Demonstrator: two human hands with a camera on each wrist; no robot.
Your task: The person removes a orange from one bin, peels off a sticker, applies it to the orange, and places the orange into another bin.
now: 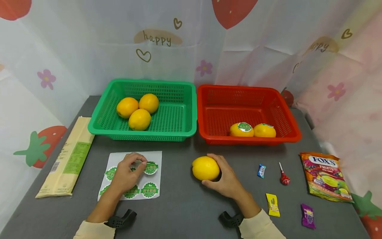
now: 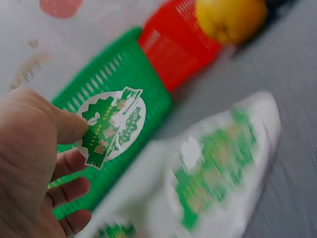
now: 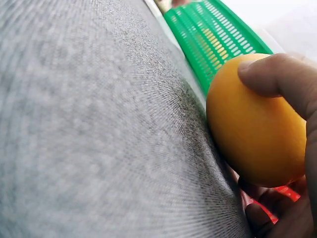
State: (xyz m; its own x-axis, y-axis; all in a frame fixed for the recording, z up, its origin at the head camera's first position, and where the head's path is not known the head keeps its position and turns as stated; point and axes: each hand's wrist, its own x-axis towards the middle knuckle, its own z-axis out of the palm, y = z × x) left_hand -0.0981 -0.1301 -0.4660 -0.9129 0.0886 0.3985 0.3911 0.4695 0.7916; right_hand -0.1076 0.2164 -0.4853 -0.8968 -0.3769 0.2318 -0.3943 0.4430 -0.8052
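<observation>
My left hand (image 1: 126,174) is over the white sticker sheet (image 1: 153,181), pinching a round green-and-white sticker (image 2: 113,126) between thumb and index finger. In the left wrist view that sticker stands away from the sheet, with the other fingers loosely bent below. A yellow lemon (image 1: 205,168) lies on the grey table in front of the red basket. My right hand (image 1: 225,179) holds it from the right, the thumb on the near side and the fingers on the far side. More green stickers (image 1: 149,190) remain on the sheet, partly covered by my left hand.
A green basket (image 1: 182,134) at the back left holds three lemons (image 1: 139,119). The red basket (image 1: 215,137) beside it holds two stickered lemons (image 1: 241,130). A flat package (image 1: 70,159) lies far left; a candy bag (image 1: 325,176), small wrapped candies (image 1: 273,204) and a lollipop (image 1: 285,179) lie right.
</observation>
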